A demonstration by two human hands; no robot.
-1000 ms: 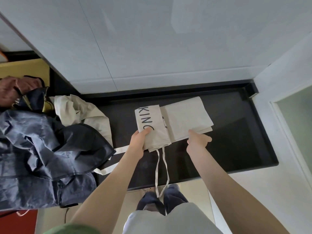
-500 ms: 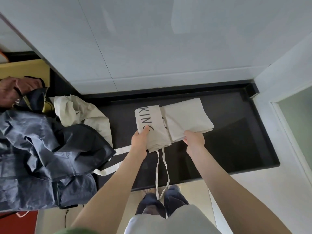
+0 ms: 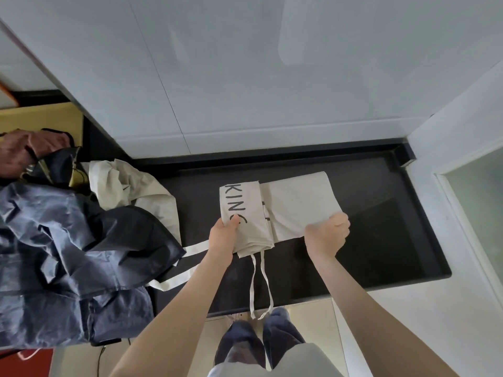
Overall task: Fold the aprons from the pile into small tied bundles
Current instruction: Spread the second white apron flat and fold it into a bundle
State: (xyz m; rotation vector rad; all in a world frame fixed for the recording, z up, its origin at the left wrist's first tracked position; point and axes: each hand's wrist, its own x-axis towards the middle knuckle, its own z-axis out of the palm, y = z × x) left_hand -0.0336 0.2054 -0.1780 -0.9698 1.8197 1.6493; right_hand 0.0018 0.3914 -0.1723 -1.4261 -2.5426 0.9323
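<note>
A cream apron (image 3: 296,202) lies partly folded on the black counter (image 3: 381,240); its left fold shows black letters "KING". My left hand (image 3: 224,234) grips the near left corner of that fold, thumb on top of the cloth. My right hand (image 3: 328,231) holds the near right edge of the apron in curled fingers. Two thin cream ties (image 3: 260,284) hang from the fold over the counter's front edge. The pile (image 3: 68,240) of dark blue aprons sits at the left, with a crumpled cream apron (image 3: 130,186) behind it.
A white wall rises behind the counter and a white ledge borders it on the right. A wide cream strap (image 3: 179,270) trails from under the pile toward my left arm. A brown cloth (image 3: 24,151) lies at the far left. My legs and the floor show below the counter's edge.
My right hand has shifted right along the near edge and closed its fingers on the cloth. My left hand has stayed at the left fold.
</note>
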